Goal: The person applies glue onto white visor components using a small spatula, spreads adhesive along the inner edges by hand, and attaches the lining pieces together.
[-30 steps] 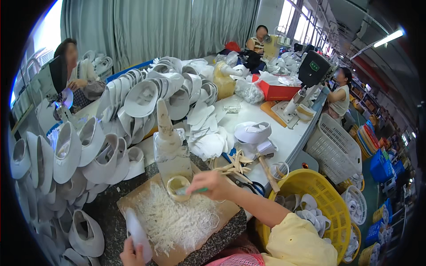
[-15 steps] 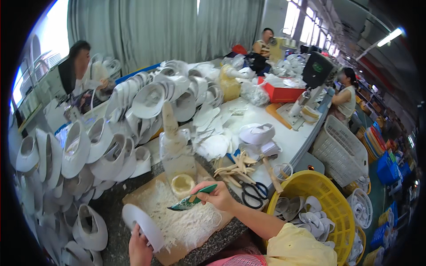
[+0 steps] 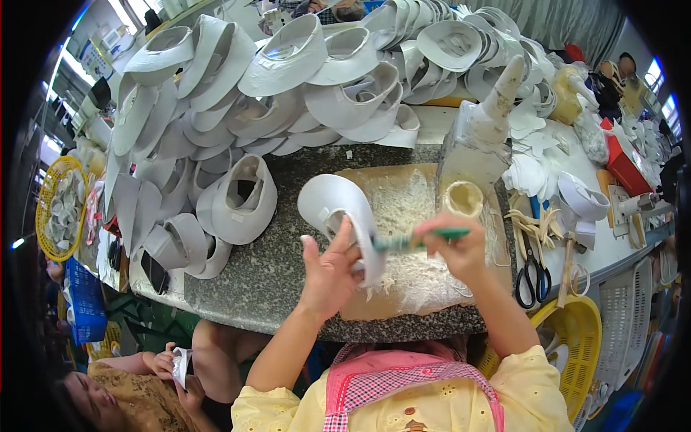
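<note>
Shifted to curved white visor (image 3: 335, 193): green-handled flat brush (image 3: 412, 241), right hand (image 3: 459, 249) gripping; left hand (image 3: 331, 277) holds visor over left edge of brown rectangular board (image 3: 403, 305).

Around the held visor (image 3: 324, 193), bare surface (image 3: 252, 284) opens at eight o'clock. Piled visors (image 3: 284, 79) block nine to twelve, a container (image 3: 471, 151) two, the blurred brush (image 3: 407, 242) perhaps three.

Cannot make out any readable text, label, brand, number or sign, near or far, left or right.
</note>
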The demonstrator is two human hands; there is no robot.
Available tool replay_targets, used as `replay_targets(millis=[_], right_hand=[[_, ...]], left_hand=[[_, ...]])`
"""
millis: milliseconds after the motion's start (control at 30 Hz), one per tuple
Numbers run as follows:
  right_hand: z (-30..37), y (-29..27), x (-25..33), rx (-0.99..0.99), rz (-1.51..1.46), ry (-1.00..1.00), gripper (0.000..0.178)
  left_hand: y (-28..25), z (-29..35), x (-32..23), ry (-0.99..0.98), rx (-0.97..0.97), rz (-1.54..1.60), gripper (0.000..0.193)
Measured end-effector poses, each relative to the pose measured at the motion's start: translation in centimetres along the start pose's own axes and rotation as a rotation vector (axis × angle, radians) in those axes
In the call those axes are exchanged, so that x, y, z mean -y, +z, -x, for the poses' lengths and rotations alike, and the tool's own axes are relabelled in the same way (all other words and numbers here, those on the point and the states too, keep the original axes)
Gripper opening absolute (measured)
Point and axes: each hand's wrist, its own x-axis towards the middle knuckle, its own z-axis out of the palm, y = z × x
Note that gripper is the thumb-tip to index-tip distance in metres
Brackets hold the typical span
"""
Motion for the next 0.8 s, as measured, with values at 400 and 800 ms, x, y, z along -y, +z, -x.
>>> replay_targets(millis=[400,800], right_hand=[[-3.2,0.2,0.4,0.097,-0.084,0.005,0.012],[-0.4,0.9,-0.2,0.206,0.019,-0.076,0.017]], left_hand=[[-0.7,0.4,0.0,0.032,0.031,-0.019,0.087],[-0.4,0.3,-0.4,0.062,-0.017,0.029,0.089]])
